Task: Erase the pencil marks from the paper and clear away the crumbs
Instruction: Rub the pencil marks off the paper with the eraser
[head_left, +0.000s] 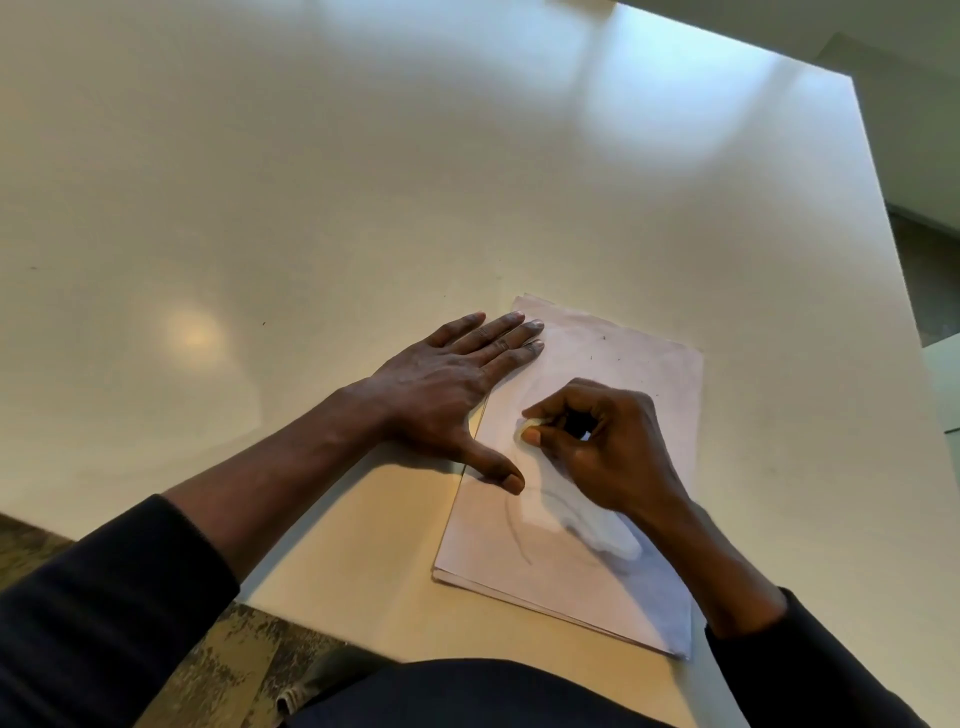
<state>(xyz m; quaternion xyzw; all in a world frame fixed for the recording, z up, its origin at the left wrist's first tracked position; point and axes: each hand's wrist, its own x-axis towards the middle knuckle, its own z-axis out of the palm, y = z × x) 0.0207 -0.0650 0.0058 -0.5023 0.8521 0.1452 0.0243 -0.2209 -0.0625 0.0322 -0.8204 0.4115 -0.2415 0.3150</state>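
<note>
Head view: right fingers (558, 409) around eraser (524, 430)

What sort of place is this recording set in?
Probably an indoor desk or worktable, home or office: a pale tabletop, a stack of paper with the right hand holding an eraser on it, and mottled flooring below.

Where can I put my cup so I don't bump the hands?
The wide bare table left of the left hand and beyond the paper is free. The paper is crowded: the right hand pinches an eraser there.
</note>
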